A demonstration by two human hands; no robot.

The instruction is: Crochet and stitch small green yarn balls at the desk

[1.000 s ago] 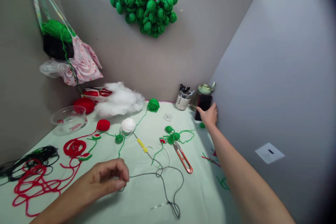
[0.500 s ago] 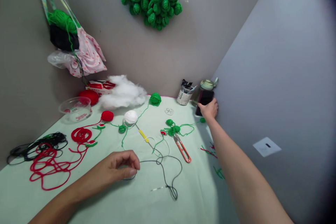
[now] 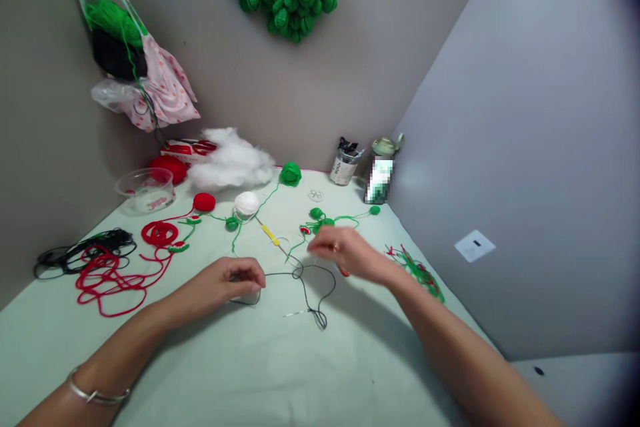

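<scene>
My left hand [image 3: 227, 283], a bangle on its wrist, rests low over the cloth with thumb and fingertips closed on black yarn [image 3: 280, 273]. That strand runs right into loops and a small bundle by a thin pale needle-like piece [image 3: 296, 313]. Slightly blurred, my right hand [image 3: 357, 255] hovers above the orange thread snips [image 3: 343, 271], covering most of them; its fingers stretch left and nothing shows in them. Just beyond lie green crocheted pieces [image 3: 316, 213] and a small red-and-green piece [image 3: 305, 231]. A yellow-handled crochet hook [image 3: 270, 235] lies between the hands.
A phone [image 3: 379, 180] with a lit screen leans on a jar at the back right, beside a pot of tools [image 3: 343, 169]. White stuffing [image 3: 230, 163], yarn balls and a clear tub [image 3: 150, 190] stand behind. Red yarn [image 3: 113, 273] tangles left; green scraps [image 3: 423, 273] lie right.
My right hand has let go of the phone and come back left and nearer, over the snips. The phone's screen has lit up. My left hand keeps its pinch on the black yarn.
</scene>
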